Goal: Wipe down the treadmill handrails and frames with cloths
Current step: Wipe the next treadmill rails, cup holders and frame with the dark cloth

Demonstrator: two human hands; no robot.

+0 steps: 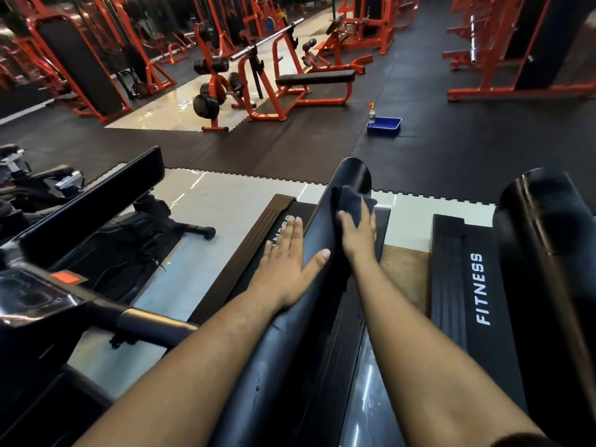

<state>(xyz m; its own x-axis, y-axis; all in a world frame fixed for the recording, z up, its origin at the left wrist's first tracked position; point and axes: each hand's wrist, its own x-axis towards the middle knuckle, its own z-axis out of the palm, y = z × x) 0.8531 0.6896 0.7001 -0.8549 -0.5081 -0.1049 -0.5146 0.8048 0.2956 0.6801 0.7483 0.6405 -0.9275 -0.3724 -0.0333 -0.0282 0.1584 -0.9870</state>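
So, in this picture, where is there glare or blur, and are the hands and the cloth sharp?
Head view: the room is dim. Glare streaks lie on the pale floor tiles and on the glossy black handrail. The red machines at the top left edge are smeared, and the wide lens bends straight lines near the edges. The left hand, right hand and dark cloth are fairly sharp.

White word "FITNESS" on the black side rail [480,285] of the right treadmill, same white word on the middle treadmill's side rail [283,233] (mostly hidden by the left hand [285,259])
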